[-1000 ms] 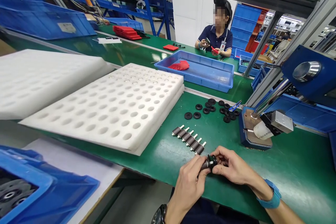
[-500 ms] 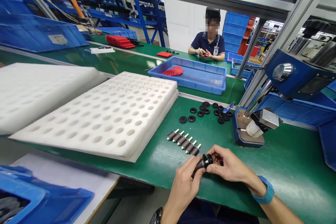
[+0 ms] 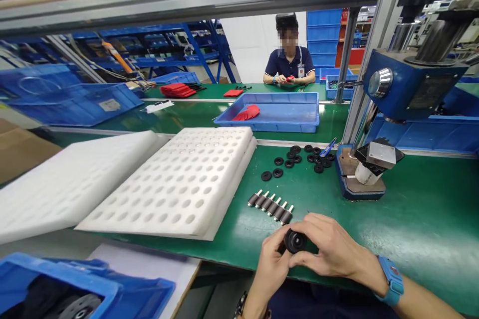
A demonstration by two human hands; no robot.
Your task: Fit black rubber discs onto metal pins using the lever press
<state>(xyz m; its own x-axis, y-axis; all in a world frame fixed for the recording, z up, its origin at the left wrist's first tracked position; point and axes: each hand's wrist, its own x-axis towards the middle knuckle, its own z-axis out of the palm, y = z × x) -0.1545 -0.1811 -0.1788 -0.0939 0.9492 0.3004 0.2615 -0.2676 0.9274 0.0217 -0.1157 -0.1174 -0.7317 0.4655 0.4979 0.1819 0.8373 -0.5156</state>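
Note:
Both of my hands meet at the front edge of the green table and pinch one small black part (image 3: 295,240) with a round black disc facing me. My left hand (image 3: 271,265) grips it from the left, fingers closed. My right hand (image 3: 329,249) closes over it from the right and above. Just beyond lies a row of several dark cylinders with silver pins (image 3: 270,206). Farther back, loose black rubber discs (image 3: 299,158) are scattered near the press base.
A white foam tray with rows of holes (image 3: 179,184) lies left of centre, a plain foam sheet (image 3: 63,179) beside it. A blue press (image 3: 374,159) stands at right. A blue bin (image 3: 279,122) holds red pieces; behind it sits a co-worker (image 3: 289,62). A blue crate (image 3: 112,294) sits bottom left.
The part in my hands has turned so its round disc end faces me, and my right hand has closed further over it. The camera has tilted upward.

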